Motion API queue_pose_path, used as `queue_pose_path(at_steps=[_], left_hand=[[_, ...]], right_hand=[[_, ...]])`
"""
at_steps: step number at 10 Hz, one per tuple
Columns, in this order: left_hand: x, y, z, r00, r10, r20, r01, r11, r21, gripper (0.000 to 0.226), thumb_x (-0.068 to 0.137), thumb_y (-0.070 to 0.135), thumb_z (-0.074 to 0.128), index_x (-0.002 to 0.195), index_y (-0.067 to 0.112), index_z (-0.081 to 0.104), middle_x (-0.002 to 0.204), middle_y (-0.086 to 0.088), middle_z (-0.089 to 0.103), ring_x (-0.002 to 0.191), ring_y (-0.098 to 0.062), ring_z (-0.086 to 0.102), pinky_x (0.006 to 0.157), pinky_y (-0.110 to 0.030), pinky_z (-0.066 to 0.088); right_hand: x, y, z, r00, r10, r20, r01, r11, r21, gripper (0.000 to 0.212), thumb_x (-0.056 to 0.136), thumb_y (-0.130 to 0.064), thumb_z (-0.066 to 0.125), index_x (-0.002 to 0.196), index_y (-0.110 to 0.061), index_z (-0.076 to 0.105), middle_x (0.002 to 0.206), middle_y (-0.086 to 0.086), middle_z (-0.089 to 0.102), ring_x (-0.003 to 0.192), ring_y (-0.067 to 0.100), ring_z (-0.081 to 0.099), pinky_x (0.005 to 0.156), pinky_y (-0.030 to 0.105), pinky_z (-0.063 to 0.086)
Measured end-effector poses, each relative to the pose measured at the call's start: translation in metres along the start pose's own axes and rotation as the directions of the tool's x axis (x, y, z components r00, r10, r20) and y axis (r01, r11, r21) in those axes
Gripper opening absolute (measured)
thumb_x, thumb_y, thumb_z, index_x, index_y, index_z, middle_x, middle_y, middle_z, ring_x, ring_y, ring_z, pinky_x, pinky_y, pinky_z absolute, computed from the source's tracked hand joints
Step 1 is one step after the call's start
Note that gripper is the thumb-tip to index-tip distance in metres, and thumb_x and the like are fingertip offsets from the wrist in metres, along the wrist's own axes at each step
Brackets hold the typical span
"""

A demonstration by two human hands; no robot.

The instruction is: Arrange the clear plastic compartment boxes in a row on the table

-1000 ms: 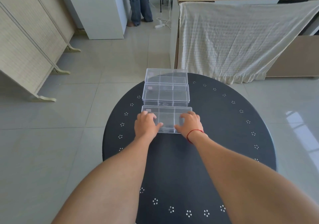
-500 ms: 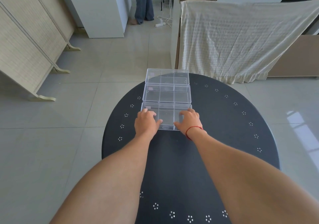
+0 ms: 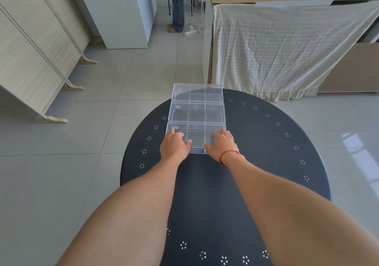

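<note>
Black table (image 3: 266, 163) | near box (image 3: 196, 136) pushed flush against middle box (image 3: 196, 112)

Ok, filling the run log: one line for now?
left hand, right hand: on nearest box | middle box, far box: in line behind it | table: dark, round

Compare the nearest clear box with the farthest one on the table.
The nearest box has the left hand and right hand resting on its top; the farthest box is untouched. The nearest box lies well inside the black table; the farthest box sits at its far edge. Both are clear, divided into compartments, and lined up against the middle box.
</note>
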State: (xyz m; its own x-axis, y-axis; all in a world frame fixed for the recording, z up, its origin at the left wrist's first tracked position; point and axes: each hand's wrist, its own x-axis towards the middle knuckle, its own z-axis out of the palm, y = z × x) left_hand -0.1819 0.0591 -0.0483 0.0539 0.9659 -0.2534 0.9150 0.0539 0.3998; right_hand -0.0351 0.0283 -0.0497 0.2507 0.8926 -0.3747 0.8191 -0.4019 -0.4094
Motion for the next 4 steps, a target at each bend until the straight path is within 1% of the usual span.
queue_pose_path(at_steps=[1,2,3,4], left_hand=[[-0.011,0.003,-0.002,1.0,0.003,0.004,-0.004,1.0,0.017,0.052,0.097,0.04,0.05,0.143,0.016,0.045,0.158,-0.005,0.028,0.142,-0.023,0.034,0.102,-0.039,0.041],[-0.029,0.011,-0.006,0.998,0.032,-0.048,-0.031,0.999,0.028,0.048,0.097,0.039,0.05,0.137,0.013,0.05,0.146,-0.007,0.045,0.132,-0.025,0.044,0.097,-0.039,0.044],[-0.049,0.022,-0.003,0.993,0.064,-0.099,-0.062,0.998,0.022,0.043,0.096,0.038,0.05,0.129,0.012,0.058,0.129,-0.007,0.059,0.119,-0.027,0.053,0.088,-0.039,0.047],[-0.072,0.043,0.012,0.992,0.101,-0.077,-0.103,0.994,-0.021,0.041,0.096,0.038,0.049,0.126,0.013,0.061,0.126,-0.006,0.061,0.115,-0.026,0.057,0.087,-0.038,0.049]], right_hand=[[-0.012,0.006,-0.006,1.0,0.002,0.002,-0.002,1.0,0.005,0.048,0.093,-0.032,0.05,0.138,-0.016,0.047,0.163,0.008,0.013,0.15,0.026,0.011,0.111,0.047,0.032],[-0.028,0.015,-0.015,1.0,0.024,-0.004,-0.024,1.0,0.016,0.053,0.095,-0.032,0.049,0.145,-0.017,0.04,0.163,0.009,0.012,0.151,0.027,0.01,0.114,0.048,0.028],[-0.048,0.027,-0.02,0.999,0.048,-0.016,-0.047,0.997,0.054,0.051,0.095,-0.033,0.049,0.143,-0.017,0.043,0.163,0.01,0.014,0.151,0.027,0.012,0.113,0.048,0.029],[-0.07,0.05,-0.029,0.995,0.088,-0.042,-0.086,0.995,0.048,0.053,0.095,-0.035,0.049,0.143,-0.015,0.042,0.162,0.01,0.017,0.149,0.028,0.018,0.112,0.047,0.031]])
